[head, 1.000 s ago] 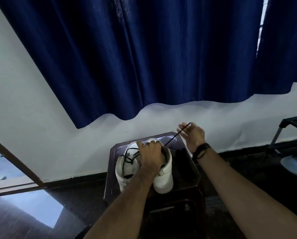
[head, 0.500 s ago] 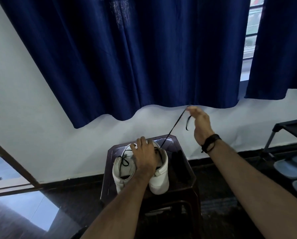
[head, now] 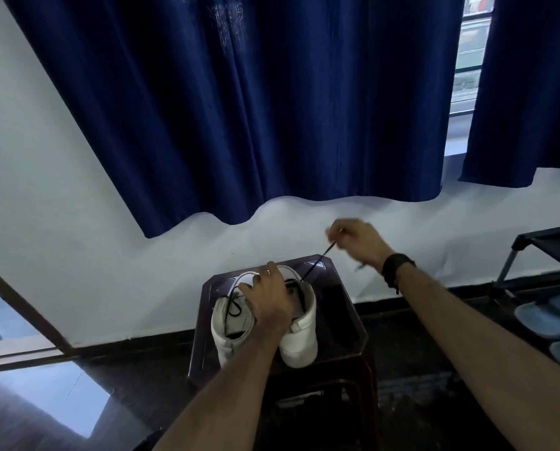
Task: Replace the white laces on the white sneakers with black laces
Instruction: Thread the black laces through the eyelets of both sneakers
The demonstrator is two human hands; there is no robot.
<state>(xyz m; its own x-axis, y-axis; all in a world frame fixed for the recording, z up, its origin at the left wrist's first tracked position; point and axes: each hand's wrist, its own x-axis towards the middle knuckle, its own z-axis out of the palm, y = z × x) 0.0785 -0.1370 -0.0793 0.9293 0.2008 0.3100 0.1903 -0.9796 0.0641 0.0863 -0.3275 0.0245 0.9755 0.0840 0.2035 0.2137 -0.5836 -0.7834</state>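
A person's right hand (head: pixel 358 240) pinches a black lace (head: pixel 316 263) between fingertip and thumb and draws it taut, up and away from the right-hand white sneaker (head: pixel 299 330), while the left hand (head: pixel 268 299) lies over the tops of the pair, fingers curled down on the shoes to hold them in place on a dark stool (head: pixel 343 317). Half a second ago the right hand was raised higher, near the hem of the blue curtain (head: pixel 239 109); it has since dropped back toward the shoe and the free length of lace running to it is shorter, a sign that the pull-through at this eyelet is finished and the hand is coming back for the next one. The left hand has stayed put throughout. Just left of that hand, the left-hand white sneaker (head: pixel 231 327) already carries black lacing (head: pixel 234 309), loosely threaded. The re-lacing appears well under way, with the right shoe partly strung; how many eyelets remain is hidden under the left hand. No white laces can be made out. Beyond the right forearm stands a shoe rack (head: pixel 545 249) holding pale slippers (head: pixel 552 317).
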